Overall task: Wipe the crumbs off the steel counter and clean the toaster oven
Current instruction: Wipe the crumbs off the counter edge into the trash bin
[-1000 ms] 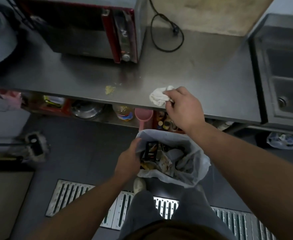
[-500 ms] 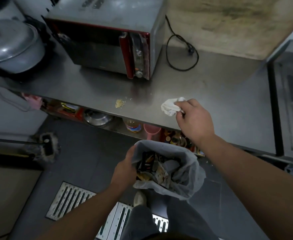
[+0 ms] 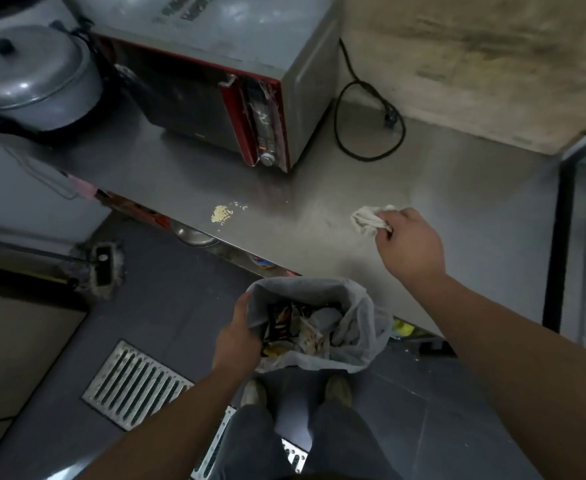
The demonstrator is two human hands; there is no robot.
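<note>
The right hand (image 3: 409, 244) is closed around a crumpled white cloth (image 3: 367, 220), which sticks out past the fingers to the left and rests on the steel counter (image 3: 457, 209). A small pile of yellowish crumbs (image 3: 221, 214) lies well to the left of the cloth, near the counter's front edge. The toaster oven (image 3: 222, 77) stands behind the crumbs, its cord (image 3: 364, 133) looping on the counter. The left hand (image 3: 239, 337) grips the rim of a lined trash bin (image 3: 319, 323) below the counter edge, full of wrappers.
</note>
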